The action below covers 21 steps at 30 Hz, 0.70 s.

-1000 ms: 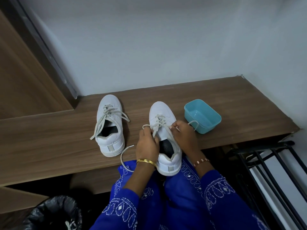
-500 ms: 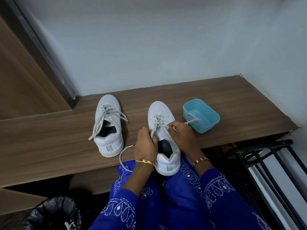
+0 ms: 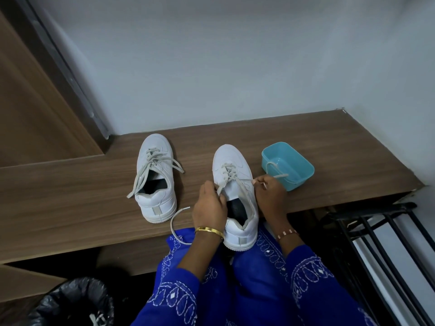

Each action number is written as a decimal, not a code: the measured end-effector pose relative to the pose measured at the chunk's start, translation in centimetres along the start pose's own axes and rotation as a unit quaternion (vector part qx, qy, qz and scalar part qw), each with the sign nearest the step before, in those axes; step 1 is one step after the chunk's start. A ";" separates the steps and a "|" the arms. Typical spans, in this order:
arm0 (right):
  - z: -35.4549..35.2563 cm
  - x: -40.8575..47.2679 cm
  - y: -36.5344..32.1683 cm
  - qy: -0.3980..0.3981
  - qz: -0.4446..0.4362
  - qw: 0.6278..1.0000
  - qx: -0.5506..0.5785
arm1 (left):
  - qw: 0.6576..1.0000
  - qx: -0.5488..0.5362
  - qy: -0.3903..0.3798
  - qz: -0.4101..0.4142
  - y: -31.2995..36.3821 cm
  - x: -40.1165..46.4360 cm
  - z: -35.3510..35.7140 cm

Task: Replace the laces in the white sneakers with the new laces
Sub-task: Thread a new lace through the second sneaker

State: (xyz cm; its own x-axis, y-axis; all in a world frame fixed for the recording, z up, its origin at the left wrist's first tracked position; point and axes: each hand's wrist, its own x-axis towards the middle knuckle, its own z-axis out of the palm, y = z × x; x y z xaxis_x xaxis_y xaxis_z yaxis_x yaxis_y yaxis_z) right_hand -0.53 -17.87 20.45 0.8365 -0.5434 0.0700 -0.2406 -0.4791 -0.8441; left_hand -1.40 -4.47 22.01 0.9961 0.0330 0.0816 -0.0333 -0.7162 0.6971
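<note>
Two white sneakers stand on the wooden bench. The left sneaker is laced, its lace ends hanging loose. The right sneaker sits at the bench's front edge, its heel over my lap. My left hand pinches one strand of its off-white lace at the shoe's left side. My right hand pinches the other strand at the right side; that end loops over the rim of the teal tub. The left strand's loose end curls down off the bench.
A black metal rack stands at the lower right. A bin lined with a black bag sits at the lower left, a lace showing in it. A wooden door is at the left, a grey wall behind the bench.
Both hands have drawn slightly apart, pulling the lace strands outward from the right sneaker. The right strand's loop now lies over the tub's rim.
</note>
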 end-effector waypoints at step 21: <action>-0.9 -1.5 -4.2 -0.235 -0.001 0.968 0.086 | 0.973 -0.226 0.008 -0.045 -2.2 1.7 -0.2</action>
State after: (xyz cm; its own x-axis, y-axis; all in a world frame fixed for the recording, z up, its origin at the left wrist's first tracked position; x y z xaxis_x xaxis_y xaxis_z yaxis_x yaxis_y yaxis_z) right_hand -1.21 -15.68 24.36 0.9783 -0.1495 -0.1436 -0.1869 -0.3362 -0.9231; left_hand 0.31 -2.70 20.69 0.9953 0.0954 0.0144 0.0180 -0.3302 0.9437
